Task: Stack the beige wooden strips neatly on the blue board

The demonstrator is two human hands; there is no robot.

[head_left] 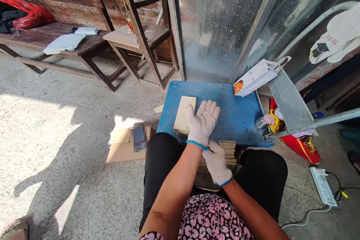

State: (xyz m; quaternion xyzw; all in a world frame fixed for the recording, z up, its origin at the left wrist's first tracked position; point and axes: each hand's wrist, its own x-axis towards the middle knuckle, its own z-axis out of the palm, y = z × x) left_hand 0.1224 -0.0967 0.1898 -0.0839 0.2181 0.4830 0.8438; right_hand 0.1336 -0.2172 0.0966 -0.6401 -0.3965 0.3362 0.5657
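I sit at a low blue cutting board [239, 114]. A stack of thin tan sheets [183, 114] lies on its left part. My left hand [204, 122], in a white knit glove, lies flat on the board with its fingers spread slightly, pressed against the stack's right edge. My right hand [217, 163], also gloved, reaches down onto a second stack of tan sheets [230, 150] between my knees, just below the board's front edge. Its fingers are hidden behind my left wrist.
A hinged metal cutter blade [289, 101] stands raised at the board's right side, with a white paper packet [253, 78] beside it. A cardboard box [122, 146] sits on the floor at left, a power strip [323, 186] at right. Wooden bench [56, 39] and stool [135, 35] stand behind.
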